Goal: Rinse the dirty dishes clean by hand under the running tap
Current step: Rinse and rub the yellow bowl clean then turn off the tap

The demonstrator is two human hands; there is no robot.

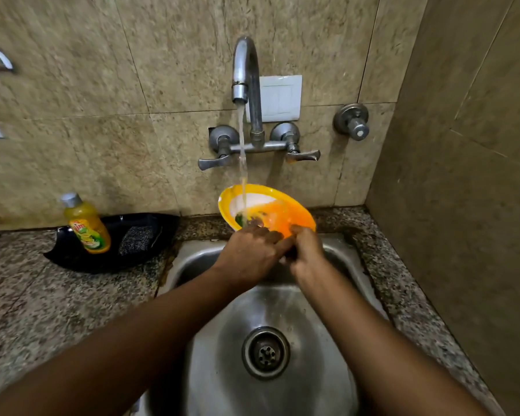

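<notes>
A yellow and orange plate (282, 202) with a white centre is held tilted over the steel sink (192, 262), under the stream from the wall tap (246, 67). Water lands on the plate's inner face near its left side. My left hand (249, 253) lies on the plate's near edge with fingers spread over its face, right where the water falls. My right hand (306, 250) grips the near rim of the plate from the right. The two hands touch each other. The plate's lower edge is hidden behind them.
A yellow dish-soap bottle (86, 225) and a dark scrub pad (137, 240) rest in a black tray (72, 256) on the granite counter (42, 295) left of the sink. Tap levers (213, 162) stick out from the tiled wall. A side wall (463, 205) closes in on the right.
</notes>
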